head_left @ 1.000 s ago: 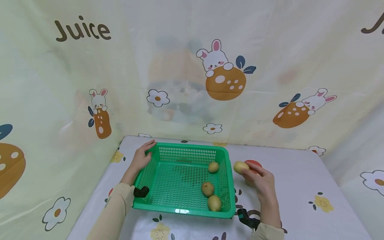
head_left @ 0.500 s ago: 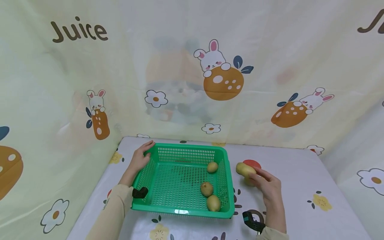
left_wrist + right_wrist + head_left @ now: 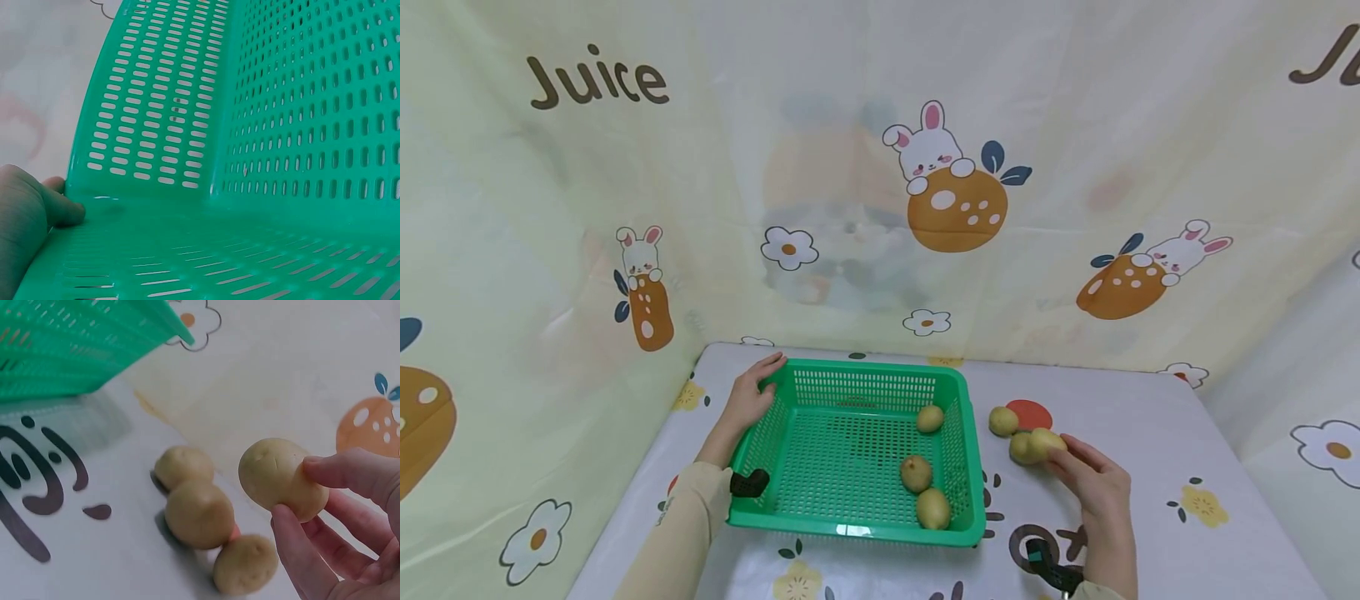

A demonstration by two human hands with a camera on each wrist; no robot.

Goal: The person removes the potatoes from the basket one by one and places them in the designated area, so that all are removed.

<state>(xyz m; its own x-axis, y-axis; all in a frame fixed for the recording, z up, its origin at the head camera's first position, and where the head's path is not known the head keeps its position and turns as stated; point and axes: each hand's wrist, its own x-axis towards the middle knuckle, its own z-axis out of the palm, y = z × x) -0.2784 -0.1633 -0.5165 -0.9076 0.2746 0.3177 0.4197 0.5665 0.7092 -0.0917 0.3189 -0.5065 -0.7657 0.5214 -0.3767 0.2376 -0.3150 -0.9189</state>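
My left hand (image 3: 751, 402) grips the left rim of a green plastic basket (image 3: 857, 528) near its back corner. In the left wrist view, the thumb (image 3: 65, 209) lies over the basket's rim (image 3: 94, 112). To the right of the basket, my right hand (image 3: 1093, 483) pinches a pale yellow potato (image 3: 275, 475) between thumb and fingertips, raised over the table. Several more potatoes lie close together there, including one farther back (image 3: 1003, 421) and one beside the held potato (image 3: 1019, 449); the right wrist view shows a middle potato (image 3: 199, 514) among them.
Inside the basket, along its right side, sit a small potato (image 3: 930, 418), a browner potato (image 3: 916, 473) and a larger potato (image 3: 933, 509). A printed white cloth (image 3: 1150, 467) covers the table, and a patterned curtain (image 3: 850, 167) hangs behind it.
My right hand has moved right and nearer to me with its potato, uncovering a potato on the table behind it. My left hand stays on the basket rim.
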